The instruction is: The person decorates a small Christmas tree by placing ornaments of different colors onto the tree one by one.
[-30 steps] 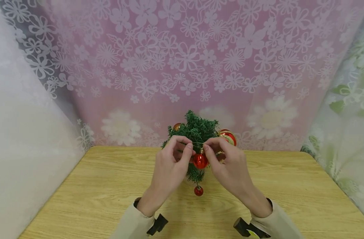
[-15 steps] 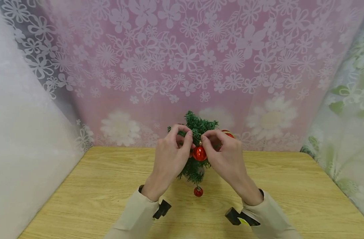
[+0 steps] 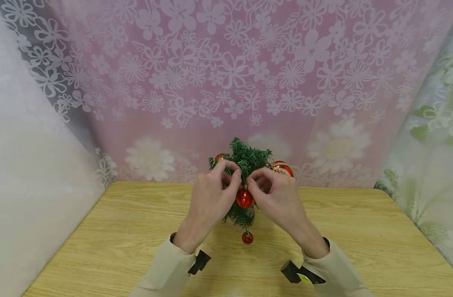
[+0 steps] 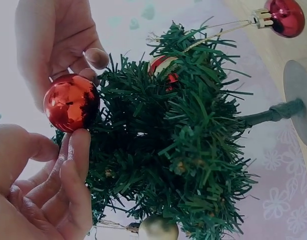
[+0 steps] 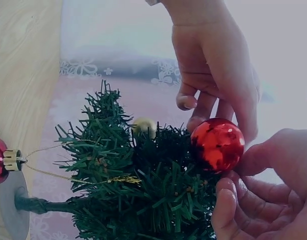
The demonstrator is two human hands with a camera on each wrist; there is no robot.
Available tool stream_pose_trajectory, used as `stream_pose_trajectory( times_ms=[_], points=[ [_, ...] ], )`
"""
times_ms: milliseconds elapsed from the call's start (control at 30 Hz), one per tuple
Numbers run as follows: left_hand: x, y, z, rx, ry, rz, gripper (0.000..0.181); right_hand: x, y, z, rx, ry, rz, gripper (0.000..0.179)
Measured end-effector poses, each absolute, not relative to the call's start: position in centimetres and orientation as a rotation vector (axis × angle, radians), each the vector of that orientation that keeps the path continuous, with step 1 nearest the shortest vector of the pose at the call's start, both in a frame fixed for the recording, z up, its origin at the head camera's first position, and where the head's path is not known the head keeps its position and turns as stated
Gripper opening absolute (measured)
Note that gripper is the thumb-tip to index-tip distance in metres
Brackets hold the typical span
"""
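Note:
A shiny red bauble (image 3: 245, 199) hangs in front of a small green artificial Christmas tree (image 3: 250, 159). Thumb and forefinger of my left hand (image 3: 211, 189) pinch its thin hanging cord just above the gold cap. On the other side my right hand (image 3: 280, 196) pinches the cord too, its fingertips close beside the cap. Both wrist views show the bauble between the two hands, near the branches; the cord is hidden there. From the lowest front branch a smaller red bauble (image 3: 247, 237) dangles on a gold string.
A red and gold striped bauble (image 3: 283, 168) hangs at the tree's right, a gold one (image 3: 219, 157) at its left. The tree's round grey base (image 4: 299, 102) stands on the wooden table (image 3: 137, 231). A pink floral curtain (image 3: 226, 82) closes off the back.
The hands rose with the bauble, then came down a little and closer together. The cord, earlier stretched between both hands, now runs up more steeply from the cap.

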State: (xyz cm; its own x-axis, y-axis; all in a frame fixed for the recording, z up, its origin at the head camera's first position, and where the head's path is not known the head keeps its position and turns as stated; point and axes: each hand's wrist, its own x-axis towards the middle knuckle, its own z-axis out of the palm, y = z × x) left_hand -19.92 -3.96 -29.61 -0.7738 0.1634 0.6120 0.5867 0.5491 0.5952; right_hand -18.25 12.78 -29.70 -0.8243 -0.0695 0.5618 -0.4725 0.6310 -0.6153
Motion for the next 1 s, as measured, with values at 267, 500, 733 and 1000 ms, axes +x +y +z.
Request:
stream_pose_trajectory(
  times_ms=[267, 500, 733, 1000],
  points=[
    [-19.4, -5.3, -30.4, -0.581, -2.247, -1.136, 0.011, -18.0, 13.3, -29.7, 0.448, -2.354, 1.102, 0.005],
    [-19.0, -7.3, -32.0, -0.519, -2.138, -0.981, 0.022, -17.6, 15.0, -30.3, 0.515, -2.314, 1.037, 0.010],
    [-19.4, -8.3, -33.4, -0.553, -2.150, -0.835, 0.063, -17.5, 16.4, -31.6, 0.621, -2.276, 0.816, 0.025],
    [-20.2, -8.3, -33.5, -0.541, -2.231, -0.842, 0.069, -17.5, 16.5, -32.6, 0.646, -2.294, 0.731, 0.037]
  ],
)
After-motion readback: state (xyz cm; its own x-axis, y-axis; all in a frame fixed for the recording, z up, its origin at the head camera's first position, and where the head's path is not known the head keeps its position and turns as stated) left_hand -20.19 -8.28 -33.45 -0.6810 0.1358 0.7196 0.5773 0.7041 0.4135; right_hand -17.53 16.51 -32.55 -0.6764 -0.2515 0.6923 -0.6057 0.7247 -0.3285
